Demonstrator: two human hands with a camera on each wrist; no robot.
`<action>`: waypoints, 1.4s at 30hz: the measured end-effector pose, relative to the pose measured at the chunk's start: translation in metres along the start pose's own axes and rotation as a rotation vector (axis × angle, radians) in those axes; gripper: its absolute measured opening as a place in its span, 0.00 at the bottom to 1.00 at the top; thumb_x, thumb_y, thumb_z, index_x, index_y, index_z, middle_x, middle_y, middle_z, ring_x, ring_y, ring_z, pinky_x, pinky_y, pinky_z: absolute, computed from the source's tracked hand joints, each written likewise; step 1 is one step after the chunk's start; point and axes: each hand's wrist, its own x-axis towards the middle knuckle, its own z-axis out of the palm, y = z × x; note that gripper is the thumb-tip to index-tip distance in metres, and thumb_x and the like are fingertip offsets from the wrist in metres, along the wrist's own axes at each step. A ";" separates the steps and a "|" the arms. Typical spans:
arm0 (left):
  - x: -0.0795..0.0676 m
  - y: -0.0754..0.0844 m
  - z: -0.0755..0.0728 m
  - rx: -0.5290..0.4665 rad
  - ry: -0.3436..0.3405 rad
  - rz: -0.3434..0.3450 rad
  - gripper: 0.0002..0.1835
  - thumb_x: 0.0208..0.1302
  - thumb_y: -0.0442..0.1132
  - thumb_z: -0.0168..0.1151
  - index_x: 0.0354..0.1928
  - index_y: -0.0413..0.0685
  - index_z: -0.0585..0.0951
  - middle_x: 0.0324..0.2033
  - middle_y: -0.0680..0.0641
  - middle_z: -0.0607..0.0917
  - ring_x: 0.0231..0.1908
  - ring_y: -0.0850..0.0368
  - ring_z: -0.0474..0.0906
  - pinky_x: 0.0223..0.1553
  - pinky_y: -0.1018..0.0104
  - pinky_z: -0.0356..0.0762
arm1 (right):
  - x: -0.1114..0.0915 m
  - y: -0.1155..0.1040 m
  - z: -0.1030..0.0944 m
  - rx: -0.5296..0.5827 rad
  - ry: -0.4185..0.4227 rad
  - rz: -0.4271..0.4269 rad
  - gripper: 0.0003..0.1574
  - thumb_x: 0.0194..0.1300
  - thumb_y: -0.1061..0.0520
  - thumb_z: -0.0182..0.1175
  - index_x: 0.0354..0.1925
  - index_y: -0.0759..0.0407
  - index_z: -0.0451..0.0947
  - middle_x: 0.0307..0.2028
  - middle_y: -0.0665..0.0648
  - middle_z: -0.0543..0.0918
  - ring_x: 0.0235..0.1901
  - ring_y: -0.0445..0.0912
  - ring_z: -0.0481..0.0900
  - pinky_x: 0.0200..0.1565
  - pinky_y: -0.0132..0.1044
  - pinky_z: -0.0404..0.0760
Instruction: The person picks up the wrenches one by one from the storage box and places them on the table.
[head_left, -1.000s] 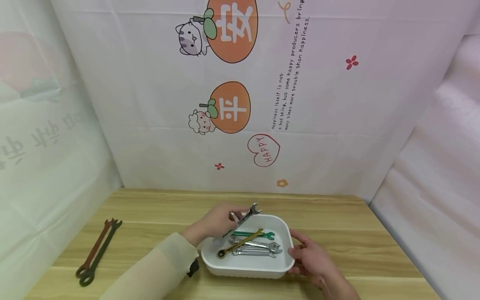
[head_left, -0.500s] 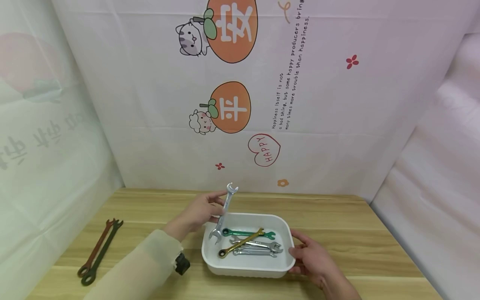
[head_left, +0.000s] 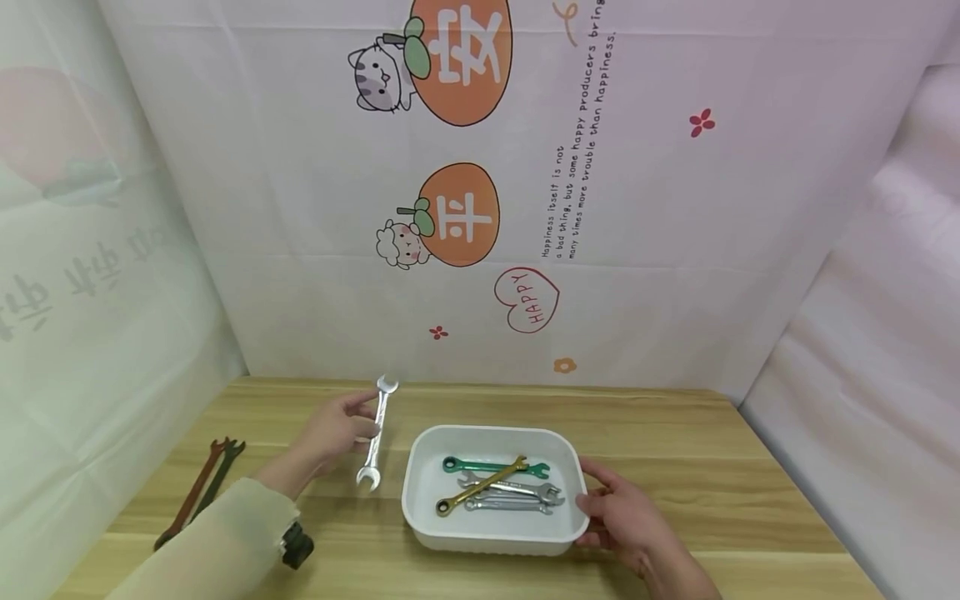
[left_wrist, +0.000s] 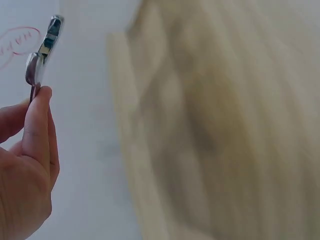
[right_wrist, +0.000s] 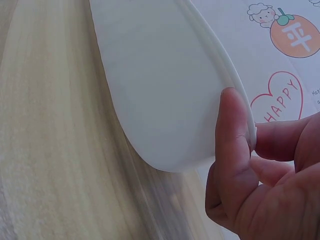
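Note:
My left hand [head_left: 336, 432] pinches a silver open-end wrench [head_left: 377, 435] by its middle, above the table left of the white plastic bin [head_left: 495, 546]. The left wrist view shows the wrench [left_wrist: 34, 70] nearly edge-on between thumb and fingers. At the bin's right end my right hand [head_left: 624, 515] grips the rim, and the right wrist view has thumb and finger on either side of it. Inside the bin lie a green wrench [head_left: 491, 467], a gold wrench [head_left: 486, 483] crossing over others, and silver wrenches [head_left: 528, 490] partly overlapping.
On the wooden table [head_left: 675, 442] at the left, a red wrench [head_left: 198, 490] and a dark wrench [head_left: 222, 472] lie side by side, partly covered by my left sleeve [head_left: 225, 546]. Printed white cloth [head_left: 315, 208] stands behind the table and on both sides.
My left hand has lifted the silver wrench out of the bin and carried it left, past the bin's edge. The right hand and the bin have stayed in place.

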 end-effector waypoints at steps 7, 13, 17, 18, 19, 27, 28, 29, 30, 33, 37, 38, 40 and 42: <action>-0.017 -0.033 -0.023 0.098 0.052 -0.065 0.36 0.55 0.18 0.62 0.68 0.29 0.67 0.45 0.35 0.80 0.33 0.49 0.81 0.34 0.56 0.85 | 0.001 0.001 0.001 -0.004 0.015 -0.008 0.38 0.67 0.71 0.55 0.73 0.62 0.61 0.44 0.69 0.71 0.30 0.56 0.79 0.27 0.47 0.85; -0.026 -0.050 -0.030 0.155 0.074 -0.146 0.33 0.57 0.18 0.60 0.67 0.29 0.68 0.46 0.35 0.79 0.38 0.49 0.80 0.35 0.56 0.85 | -0.002 -0.001 0.002 -0.003 0.015 -0.004 0.39 0.67 0.71 0.55 0.74 0.62 0.61 0.44 0.70 0.71 0.30 0.56 0.80 0.26 0.46 0.84; -0.027 -0.054 -0.032 0.196 0.090 -0.171 0.30 0.58 0.18 0.59 0.65 0.28 0.70 0.46 0.35 0.79 0.40 0.48 0.80 0.37 0.56 0.85 | -0.003 -0.002 0.002 -0.005 0.015 -0.011 0.38 0.67 0.71 0.55 0.73 0.63 0.61 0.44 0.70 0.71 0.30 0.56 0.80 0.26 0.46 0.85; -0.027 -0.054 -0.032 0.206 0.089 -0.171 0.29 0.59 0.18 0.59 0.65 0.27 0.70 0.46 0.34 0.79 0.40 0.47 0.81 0.37 0.56 0.85 | -0.003 -0.002 0.002 -0.005 0.014 -0.012 0.38 0.67 0.71 0.55 0.73 0.63 0.61 0.45 0.70 0.71 0.30 0.56 0.80 0.26 0.46 0.85; -0.027 -0.054 -0.032 0.218 0.092 -0.171 0.28 0.60 0.19 0.59 0.64 0.27 0.70 0.46 0.34 0.80 0.40 0.48 0.81 0.37 0.56 0.85 | -0.003 -0.003 0.002 -0.005 0.009 -0.014 0.38 0.67 0.71 0.55 0.74 0.63 0.60 0.45 0.70 0.71 0.30 0.56 0.80 0.27 0.46 0.85; -0.032 -0.046 -0.032 0.414 0.114 -0.156 0.20 0.56 0.22 0.65 0.52 0.24 0.75 0.33 0.40 0.81 0.23 0.54 0.80 0.25 0.62 0.83 | -0.003 -0.001 0.001 -0.009 0.002 -0.013 0.38 0.67 0.71 0.55 0.73 0.63 0.60 0.45 0.71 0.72 0.30 0.57 0.80 0.27 0.47 0.85; -0.032 -0.044 -0.033 0.431 0.112 -0.159 0.20 0.55 0.21 0.66 0.51 0.24 0.75 0.31 0.40 0.81 0.22 0.54 0.79 0.25 0.63 0.83 | -0.002 -0.001 0.001 -0.008 0.003 -0.013 0.38 0.67 0.71 0.55 0.73 0.63 0.60 0.45 0.70 0.72 0.30 0.57 0.80 0.27 0.47 0.85; -0.033 -0.042 -0.033 0.432 0.110 -0.166 0.19 0.55 0.22 0.66 0.50 0.24 0.76 0.30 0.40 0.80 0.21 0.54 0.78 0.24 0.63 0.82 | -0.002 -0.001 0.001 -0.009 0.004 -0.013 0.38 0.67 0.71 0.55 0.73 0.62 0.61 0.45 0.70 0.72 0.30 0.57 0.80 0.27 0.47 0.85; -0.033 -0.040 -0.033 0.422 0.106 -0.171 0.19 0.56 0.22 0.64 0.50 0.24 0.75 0.29 0.40 0.80 0.22 0.54 0.78 0.24 0.63 0.82 | -0.002 -0.001 0.001 -0.009 0.003 -0.012 0.38 0.67 0.71 0.55 0.74 0.62 0.60 0.45 0.70 0.72 0.30 0.57 0.80 0.27 0.47 0.85; -0.033 -0.032 -0.031 0.299 0.099 -0.211 0.15 0.61 0.26 0.60 0.49 0.25 0.76 0.30 0.39 0.81 0.25 0.52 0.80 0.27 0.62 0.83 | -0.002 -0.001 0.002 -0.011 0.002 -0.010 0.38 0.67 0.71 0.54 0.74 0.62 0.60 0.45 0.70 0.72 0.30 0.57 0.80 0.27 0.47 0.85; -0.031 -0.026 -0.027 0.035 0.052 -0.303 0.14 0.68 0.30 0.52 0.47 0.23 0.76 0.34 0.34 0.84 0.31 0.46 0.84 0.34 0.59 0.85 | -0.003 -0.001 0.002 -0.010 0.000 -0.012 0.38 0.68 0.71 0.54 0.74 0.62 0.60 0.45 0.71 0.72 0.31 0.57 0.80 0.28 0.48 0.85; -0.031 -0.027 -0.025 -0.005 0.032 -0.322 0.14 0.70 0.31 0.51 0.47 0.22 0.76 0.34 0.33 0.84 0.31 0.45 0.85 0.35 0.58 0.85 | -0.003 -0.001 0.002 -0.009 -0.002 -0.013 0.38 0.68 0.71 0.54 0.74 0.63 0.60 0.45 0.71 0.72 0.31 0.57 0.80 0.28 0.48 0.85; -0.031 -0.029 -0.024 -0.041 0.007 -0.354 0.15 0.71 0.31 0.48 0.47 0.21 0.75 0.35 0.32 0.84 0.33 0.44 0.85 0.36 0.58 0.85 | -0.003 -0.002 0.002 -0.010 -0.004 -0.013 0.38 0.68 0.71 0.54 0.74 0.63 0.60 0.45 0.71 0.72 0.31 0.58 0.80 0.28 0.48 0.85; -0.032 -0.033 -0.024 -0.029 -0.002 -0.364 0.15 0.71 0.32 0.47 0.47 0.21 0.75 0.35 0.33 0.84 0.33 0.45 0.85 0.37 0.57 0.85 | -0.003 -0.002 0.002 -0.010 -0.003 -0.012 0.37 0.68 0.71 0.53 0.74 0.63 0.60 0.46 0.71 0.72 0.31 0.58 0.81 0.28 0.48 0.85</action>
